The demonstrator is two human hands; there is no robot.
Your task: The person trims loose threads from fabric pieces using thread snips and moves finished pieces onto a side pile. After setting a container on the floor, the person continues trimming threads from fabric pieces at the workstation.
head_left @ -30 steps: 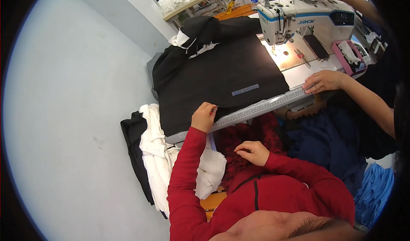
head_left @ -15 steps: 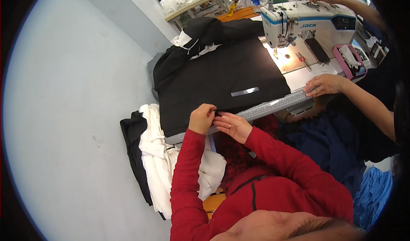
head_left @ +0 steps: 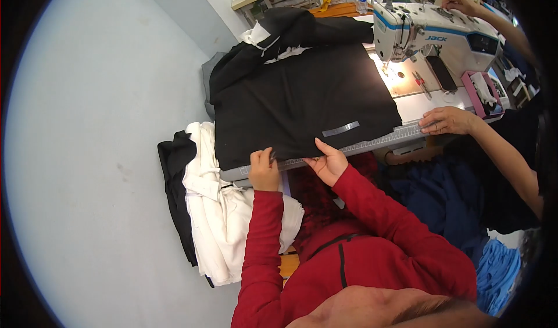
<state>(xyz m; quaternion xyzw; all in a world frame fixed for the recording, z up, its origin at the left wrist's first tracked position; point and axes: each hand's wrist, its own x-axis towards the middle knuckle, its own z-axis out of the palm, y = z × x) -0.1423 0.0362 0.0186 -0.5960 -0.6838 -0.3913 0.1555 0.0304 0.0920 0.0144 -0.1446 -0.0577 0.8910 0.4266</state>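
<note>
A black fabric panel lies spread on the sewing table, its near edge along the ruler strip. My right hand grips that near edge, thumb on top and fingers curled beneath. To its left, my left hand is closed at the edge of the cloth around a small dark tool; its kind is too small to make out. A shiny grey strip rests on the panel, just beyond my right hand.
A JACK sewing machine stands at the right, with red-handled snips, a phone and a pink box nearby. A co-worker's hand rests on the table edge; another touches the machine. White garments hang at left.
My hands have moved apart: the left drew away to the left with the small tool, and the right turned, its thumb now on the black fabric. The view has shifted slightly.
</note>
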